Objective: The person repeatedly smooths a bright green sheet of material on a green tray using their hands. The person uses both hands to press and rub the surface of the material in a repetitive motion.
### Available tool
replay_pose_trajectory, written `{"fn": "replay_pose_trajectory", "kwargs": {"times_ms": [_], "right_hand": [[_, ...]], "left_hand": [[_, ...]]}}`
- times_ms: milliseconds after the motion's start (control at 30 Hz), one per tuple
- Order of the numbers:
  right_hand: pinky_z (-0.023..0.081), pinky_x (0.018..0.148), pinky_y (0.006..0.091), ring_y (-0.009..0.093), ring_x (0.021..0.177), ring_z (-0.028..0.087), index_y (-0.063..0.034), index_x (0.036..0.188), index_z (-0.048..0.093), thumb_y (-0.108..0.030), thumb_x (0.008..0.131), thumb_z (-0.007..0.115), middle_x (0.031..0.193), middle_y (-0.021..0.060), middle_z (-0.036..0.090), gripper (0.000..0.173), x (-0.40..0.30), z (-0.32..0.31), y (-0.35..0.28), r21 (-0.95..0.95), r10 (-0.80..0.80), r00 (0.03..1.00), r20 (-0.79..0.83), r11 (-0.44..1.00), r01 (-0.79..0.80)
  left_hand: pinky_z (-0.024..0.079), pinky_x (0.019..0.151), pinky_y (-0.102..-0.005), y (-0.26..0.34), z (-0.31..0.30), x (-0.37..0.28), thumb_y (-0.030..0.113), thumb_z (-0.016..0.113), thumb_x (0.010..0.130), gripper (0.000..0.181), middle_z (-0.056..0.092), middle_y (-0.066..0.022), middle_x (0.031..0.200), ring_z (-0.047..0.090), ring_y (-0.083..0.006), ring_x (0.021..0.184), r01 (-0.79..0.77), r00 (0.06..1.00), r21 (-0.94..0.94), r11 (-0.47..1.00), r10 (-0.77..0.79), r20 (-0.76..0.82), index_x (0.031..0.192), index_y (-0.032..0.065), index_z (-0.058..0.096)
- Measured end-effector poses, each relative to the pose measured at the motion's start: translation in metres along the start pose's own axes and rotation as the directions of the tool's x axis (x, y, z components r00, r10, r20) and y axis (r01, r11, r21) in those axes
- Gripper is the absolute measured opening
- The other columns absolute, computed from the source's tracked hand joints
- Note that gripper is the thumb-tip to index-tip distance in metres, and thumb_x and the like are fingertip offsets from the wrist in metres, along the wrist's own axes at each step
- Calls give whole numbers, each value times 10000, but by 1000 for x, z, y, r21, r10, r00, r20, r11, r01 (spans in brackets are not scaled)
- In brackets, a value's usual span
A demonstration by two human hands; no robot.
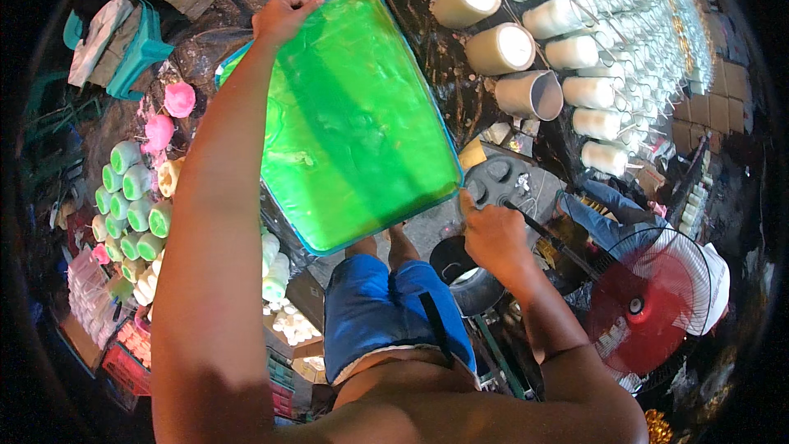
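Note:
A shallow tray with a blue rim [461, 163] is held out before me, tilted in the view. A glossy bright green layer [357, 117], wax-like and slightly wrinkled, covers its inside. My left hand [283, 20] grips the far left edge, thumb lying along the rim. At the near right corner, my right hand [498, 234] holds the tray with its fingertips, the other fingers curled. My left forearm hides part of the tray's left side.
Rows of white candles [601, 158] hang or stand at upper right, beside thick cream cylinders [500, 49] and a pouring jug [529, 95]. Green-and-white candles [137, 184] and pink lumps [179, 99] lie left, near a teal chair [138, 52]. A red-bladed fan [647, 314] and a person's jeans [601, 216] are at right.

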State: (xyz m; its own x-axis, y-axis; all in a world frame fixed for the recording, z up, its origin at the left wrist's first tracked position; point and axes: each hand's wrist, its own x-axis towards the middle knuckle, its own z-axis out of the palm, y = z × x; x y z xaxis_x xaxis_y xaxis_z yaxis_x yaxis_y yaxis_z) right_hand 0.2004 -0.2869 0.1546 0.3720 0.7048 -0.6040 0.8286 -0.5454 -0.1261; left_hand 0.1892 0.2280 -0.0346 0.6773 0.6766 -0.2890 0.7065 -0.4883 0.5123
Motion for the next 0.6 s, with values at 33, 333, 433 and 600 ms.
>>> {"fn": "replay_pose_trajectory", "kwargs": {"times_ms": [33,333,433,600], "right_hand": [[547,627,532,393,698,720,-117,1320,585,-177,884,583,725,191,705,440,-5,2,9,51,-17,998,-54,999,19],[501,580,561,450,630,660,-209,1591,423,-170,993,581,690,228,661,619,58,-73,-18,219,44,948,-314,975,28],[516,587,577,445,620,665,-258,1583,432,-188,997,575,678,223,667,608,150,-71,-39,151,19,881,-472,987,59],[546,587,564,423,630,692,-268,1603,394,-212,973,546,728,177,709,651,266,-72,-66,73,-89,797,-597,984,165]], "left_hand": [[511,965,-476,3,2,3,828,628,836,642,796,-30,1006,743,-241,986,1,1000,-9,1000,-1,8,1100,277,825],[500,979,-502,-6,4,-4,770,608,886,579,789,-53,1112,733,-298,1057,-142,981,85,986,151,-124,1133,292,821],[475,1011,-544,-4,7,4,741,615,897,543,787,-49,1143,728,-301,1082,-156,981,65,986,162,-105,1139,300,819],[396,1072,-583,-4,9,5,674,626,932,466,774,-49,1177,656,-306,1216,-143,988,16,990,143,-63,1165,316,812]]}}
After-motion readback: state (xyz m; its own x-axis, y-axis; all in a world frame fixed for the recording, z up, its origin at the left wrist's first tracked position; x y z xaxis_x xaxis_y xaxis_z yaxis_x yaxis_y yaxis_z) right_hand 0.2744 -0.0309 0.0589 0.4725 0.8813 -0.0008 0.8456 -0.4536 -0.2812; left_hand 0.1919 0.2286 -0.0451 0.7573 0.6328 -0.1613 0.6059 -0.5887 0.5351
